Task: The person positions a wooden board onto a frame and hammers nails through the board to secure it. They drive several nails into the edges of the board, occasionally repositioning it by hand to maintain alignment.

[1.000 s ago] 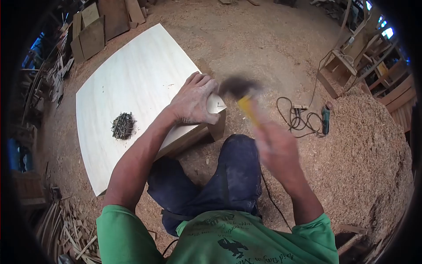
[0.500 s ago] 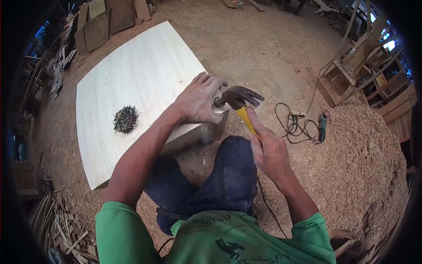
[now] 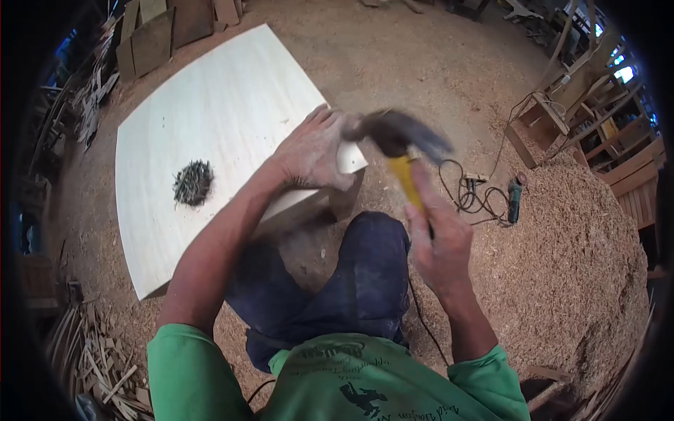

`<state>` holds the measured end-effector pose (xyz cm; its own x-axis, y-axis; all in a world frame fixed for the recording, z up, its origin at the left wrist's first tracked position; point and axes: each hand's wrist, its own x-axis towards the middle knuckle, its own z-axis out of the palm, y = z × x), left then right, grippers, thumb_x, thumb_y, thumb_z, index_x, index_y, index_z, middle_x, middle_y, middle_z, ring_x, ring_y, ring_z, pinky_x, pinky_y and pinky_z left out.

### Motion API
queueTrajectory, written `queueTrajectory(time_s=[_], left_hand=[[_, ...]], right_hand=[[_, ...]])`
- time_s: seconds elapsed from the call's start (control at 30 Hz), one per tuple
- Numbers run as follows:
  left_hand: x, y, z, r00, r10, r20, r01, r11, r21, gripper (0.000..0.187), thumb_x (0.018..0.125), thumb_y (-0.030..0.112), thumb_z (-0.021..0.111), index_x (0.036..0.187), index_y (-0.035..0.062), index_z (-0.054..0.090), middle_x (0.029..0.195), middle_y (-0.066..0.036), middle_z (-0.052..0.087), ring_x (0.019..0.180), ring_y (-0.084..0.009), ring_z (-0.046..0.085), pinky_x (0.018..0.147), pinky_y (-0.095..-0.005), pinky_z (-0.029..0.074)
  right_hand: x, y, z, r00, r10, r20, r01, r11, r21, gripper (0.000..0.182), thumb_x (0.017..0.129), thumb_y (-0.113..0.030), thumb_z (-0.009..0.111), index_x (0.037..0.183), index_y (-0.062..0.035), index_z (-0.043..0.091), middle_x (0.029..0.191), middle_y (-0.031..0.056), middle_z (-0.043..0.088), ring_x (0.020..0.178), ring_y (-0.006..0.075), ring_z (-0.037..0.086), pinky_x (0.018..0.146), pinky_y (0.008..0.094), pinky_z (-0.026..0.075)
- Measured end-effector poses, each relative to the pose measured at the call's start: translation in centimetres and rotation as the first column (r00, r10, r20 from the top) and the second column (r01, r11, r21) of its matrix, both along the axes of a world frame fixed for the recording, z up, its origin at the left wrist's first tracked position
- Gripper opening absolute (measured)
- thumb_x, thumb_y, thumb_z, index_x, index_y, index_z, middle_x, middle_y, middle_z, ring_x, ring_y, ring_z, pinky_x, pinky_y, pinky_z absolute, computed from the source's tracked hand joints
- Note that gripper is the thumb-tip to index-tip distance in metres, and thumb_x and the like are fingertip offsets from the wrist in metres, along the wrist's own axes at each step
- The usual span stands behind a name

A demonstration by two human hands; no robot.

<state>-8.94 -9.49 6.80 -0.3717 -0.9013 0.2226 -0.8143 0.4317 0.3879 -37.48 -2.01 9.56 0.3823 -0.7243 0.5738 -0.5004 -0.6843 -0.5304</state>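
Observation:
A pale wooden panel (image 3: 232,91) with a curved far side forms the top of a box-like piece in front of me. My left hand (image 3: 316,151) is closed over its near right corner, fingers curled at the far edge and thumb near the corner tip. A small dark spot, perhaps a nail head, shows beside that thumb. My right hand (image 3: 446,238) is wrapped around the yellow handle of a claw hammer (image 3: 404,175). The hammer's dark head is blurred and raised just right of the corner. A pile of nails (image 3: 192,183) lies on the panel, left of my forearm.
An angle grinder (image 3: 516,198) with a coiled cord lies on the floor at right, beside a heap of wood shavings (image 3: 576,252). Wooden frames (image 3: 597,119) stand at far right. Boards (image 3: 151,42) lean at upper left, and scrap strips (image 3: 105,365) lie lower left.
The hammer and my right hand have moved right, taking the hammer head away from the panel's corner. My left hand stays at the corner. The view has shifted slightly.

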Motion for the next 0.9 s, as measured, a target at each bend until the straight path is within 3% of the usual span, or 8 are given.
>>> queueTrajectory(time_s=[0.1,0.17,0.27,0.4,0.5,0.6,0.8,0.9], left_hand=[[0.0,0.5,-1.0,0.999,0.038,-0.02,-0.038,0.999,0.009,0.114,0.061,0.047,0.081,0.159,0.0026,0.044,0.152,-0.027,0.056,0.15,-0.0464,0.046,0.136,-0.0515,0.027],[-0.1,0.3,0.7,0.999,-0.003,-0.035,0.005,0.999,0.037,0.116,0.06,0.046,0.082,0.161,0.003,0.043,0.151,-0.027,0.057,0.149,-0.0462,0.047,0.135,-0.0512,0.029],[-0.2,0.5,0.8,0.999,0.021,-0.043,-0.019,0.999,0.044,0.116,0.06,0.045,0.082,0.161,0.004,0.043,0.151,-0.027,0.057,0.148,-0.0454,0.048,0.135,-0.0508,0.029],[-0.1,-0.2,-0.1,0.999,0.013,0.039,-0.013,1.0,-0.014,0.118,0.062,0.046,0.085,0.161,-0.0023,0.041,0.151,-0.029,0.057,0.148,-0.0465,0.048,0.134,-0.0508,0.03],[0.1,0.2,-0.4,1.0,0.011,-0.025,-0.013,0.997,-0.07,0.121,0.064,0.049,0.087,0.161,-0.0046,0.04,0.157,-0.033,0.051,0.151,-0.0487,0.045,0.133,-0.0494,0.032],[-0.1,1.0,-0.3,0.997,0.052,-0.058,-0.055,0.997,-0.047,0.126,0.062,0.045,0.086,0.166,-0.004,0.032,0.166,-0.032,0.04,0.155,-0.0503,0.037,0.132,-0.0512,0.034],[1.3,7.9,-0.2,0.967,0.248,-0.055,-0.254,0.938,-0.237,0.1,0.083,0.052,0.085,0.163,0.0053,0.048,0.167,-0.027,0.041,0.157,-0.0478,0.036,0.132,-0.0556,0.03],[7.5,12.1,1.9,0.717,0.653,-0.241,-0.692,0.628,-0.355,0.045,0.096,0.033,0.079,0.137,0.0154,0.076,0.141,-0.012,0.066,0.13,-0.0326,0.06,0.112,-0.0493,0.048]], right_hand=[[0.4,0.4,-1.8,0.986,-0.007,0.165,0.015,0.999,-0.047,0.069,0.099,-0.003,0.074,0.164,-0.0151,0.056,0.083,0.0115,0.07,0.063,0.0266,0.065,0.061,0.0433,0.057],[-0.4,-0.2,-2.7,0.992,-0.024,-0.123,0.018,0.999,-0.043,0.069,0.099,-0.001,0.073,0.164,-0.0122,0.055,0.084,0.0144,0.07,0.065,0.0267,0.066,0.062,0.0423,0.057],[-0.3,-0.3,-0.4,0.977,-0.022,-0.212,0.04,0.996,0.08,0.069,0.1,-0.003,0.073,0.165,-0.0177,0.056,0.085,0.0137,0.07,0.064,0.0266,0.066,0.06,0.0428,0.056],[0.2,1.4,-1.0,0.996,-0.079,-0.034,0.08,0.997,0.017,0.067,0.102,-0.004,0.07,0.165,-0.0218,0.055,0.1,0.0194,0.075,0.08,0.0326,0.075,0.073,0.043,0.06],[0.0,1.1,-2.8,0.913,-0.141,-0.382,0.158,0.987,0.014,0.077,0.103,-0.011,0.072,0.172,-0.0319,0.043,0.085,0.018,0.07,0.071,0.0364,0.073,0.065,0.0507,0.057],[-0.2,0.2,-4.6,0.952,-0.131,-0.276,0.138,0.99,0.007,0.079,0.104,-0.013,0.071,0.173,-0.0361,0.038,0.087,0.0184,0.071,0.073,0.038,0.075,0.066,0.0528,0.058],[0.6,1.8,-4.2,0.898,-0.207,-0.388,0.217,0.976,-0.019,0.078,0.105,-0.014,0.07,0.172,-0.0373,0.039,0.084,0.0174,0.07,0.074,0.0394,0.074,0.067,0.0533,0.059],[1.1,2.0,-4.4,0.921,-0.198,-0.337,0.212,0.977,0.004,0.076,0.106,-0.015,0.069,0.172,-0.0366,0.04,0.085,0.0177,0.071,0.075,0.0401,0.075,0.068,0.0537,0.06]])
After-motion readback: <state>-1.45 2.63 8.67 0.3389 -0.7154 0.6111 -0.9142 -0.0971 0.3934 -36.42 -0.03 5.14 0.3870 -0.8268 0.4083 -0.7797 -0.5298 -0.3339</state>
